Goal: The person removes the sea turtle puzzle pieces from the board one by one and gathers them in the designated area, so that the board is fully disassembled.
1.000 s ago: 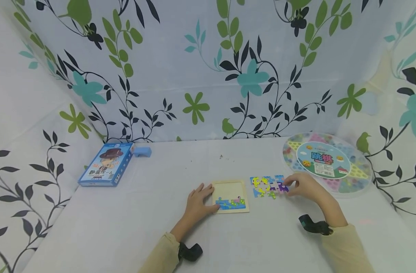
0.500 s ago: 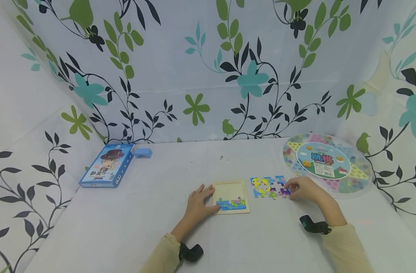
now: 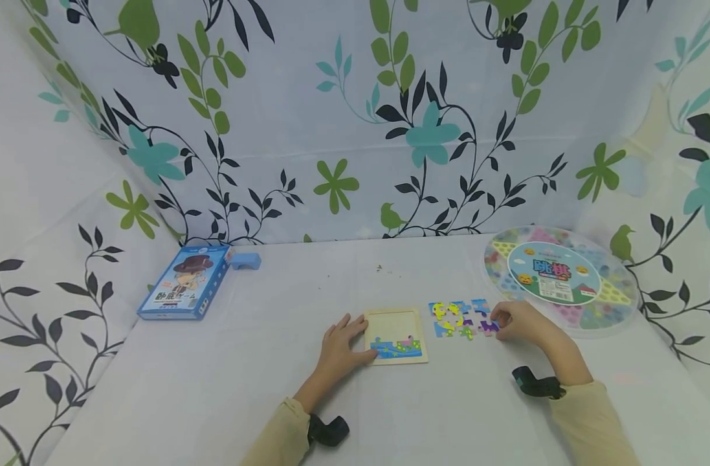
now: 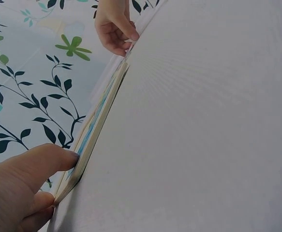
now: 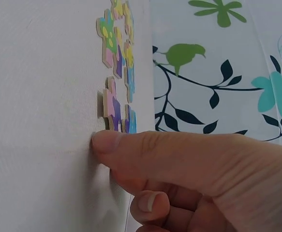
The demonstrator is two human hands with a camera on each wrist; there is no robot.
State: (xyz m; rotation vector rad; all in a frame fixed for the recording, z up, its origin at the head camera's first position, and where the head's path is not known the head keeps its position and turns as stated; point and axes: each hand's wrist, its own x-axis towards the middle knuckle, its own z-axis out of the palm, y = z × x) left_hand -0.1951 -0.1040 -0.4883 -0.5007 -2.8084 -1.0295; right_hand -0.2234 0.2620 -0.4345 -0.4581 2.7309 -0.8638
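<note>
My left hand [image 3: 339, 345] holds the left side of a light wooden puzzle frame [image 3: 423, 353]. Its thumb lies over the rim near the lower corner, and a finger reaches the upper corner. Joined blue pieces [image 3: 395, 350] with a pink and green print fill the lower part of the tray; bare wood shows above. To the right, my right hand [image 3: 520, 323] pinches a purple-and-pink puzzle piece [image 5: 111, 108] at its right edge, between thumb and index finger. In the right wrist view its near end is hidden behind the thumb.
Loose yellow, blue and green puzzle pieces [image 3: 448, 317] lie between the frame and my right hand. A round Chinese checkers set [image 3: 555, 275] sits behind that hand. Far left are a blue game box [image 3: 182, 283] and a small blue block [image 3: 245, 261]. A patterned cloth hangs behind.
My right hand has shifted slightly toward me and to the right with the purple piece, which now lies lower below the blue piece. The left hand stays at the frame.
</note>
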